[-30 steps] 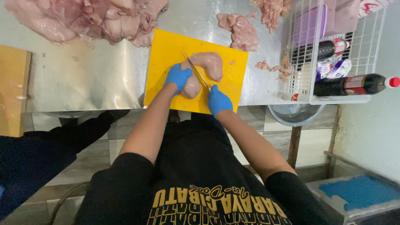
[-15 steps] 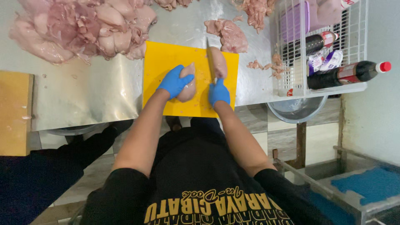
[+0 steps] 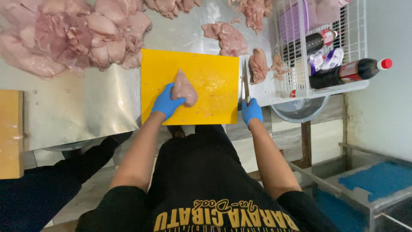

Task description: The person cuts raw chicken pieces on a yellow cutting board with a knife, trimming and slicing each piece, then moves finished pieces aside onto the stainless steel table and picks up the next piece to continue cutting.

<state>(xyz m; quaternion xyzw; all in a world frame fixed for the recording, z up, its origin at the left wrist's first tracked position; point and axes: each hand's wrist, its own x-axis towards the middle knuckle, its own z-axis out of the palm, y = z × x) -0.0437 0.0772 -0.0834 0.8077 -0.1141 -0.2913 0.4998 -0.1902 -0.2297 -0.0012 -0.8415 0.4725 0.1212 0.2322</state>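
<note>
A yellow cutting board (image 3: 214, 81) lies on the steel table (image 3: 86, 107) in front of me. My left hand (image 3: 166, 103), in a blue glove, grips a raw chicken breast piece (image 3: 185, 88) that rests on the board's left half. My right hand (image 3: 251, 111), also blue-gloved, holds a knife (image 3: 245, 86) by the handle just off the board's right edge, blade pointing away from me. A trimmed piece of meat (image 3: 258, 65) lies on the table right of the knife.
A big heap of raw chicken (image 3: 68, 34) fills the table's far left, with more pieces (image 3: 227, 38) behind the board. A white wire basket (image 3: 317, 47) holds dark bottles at right. A metal bowl (image 3: 300, 109) sits below it. A wooden board (image 3: 10, 133) lies far left.
My right hand with the knife has moved off the board to its right edge. One meat piece has gone to the right of the board; my left hand keeps the other piece.
</note>
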